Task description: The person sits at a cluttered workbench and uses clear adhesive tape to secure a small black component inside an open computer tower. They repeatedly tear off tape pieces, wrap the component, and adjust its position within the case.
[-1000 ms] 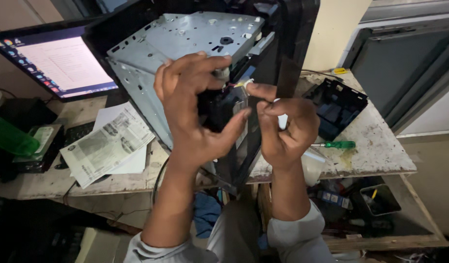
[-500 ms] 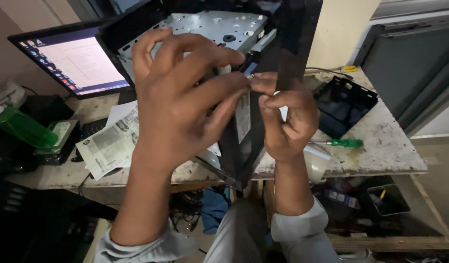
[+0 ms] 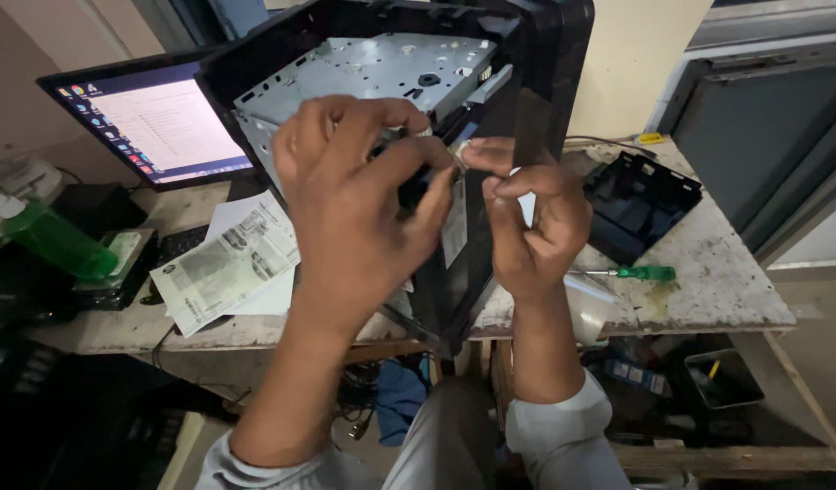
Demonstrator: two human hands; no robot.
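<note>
Worn and stained, the workbench (image 3: 708, 290) carries a laptop (image 3: 155, 122) at ten o'clock, printed papers (image 3: 227, 263) at nine and a green screwdriver (image 3: 631, 272) at three. Tipped on its side at the centre stands a black printer (image 3: 418, 73), long axis running from six up to twelve, metal base plate facing the camera. The left hand (image 3: 354, 209) is spread over its near edge, fingers curled onto it, while the right hand (image 3: 527, 218), just beside at three o'clock, pinches something small against that edge; what it is I cannot tell

printer (image 3: 491, 263): glossy black plastic, dull grey metal plate; table (image 3: 708, 281): rough, stained; leaflet (image 3: 227, 263): paper
</note>
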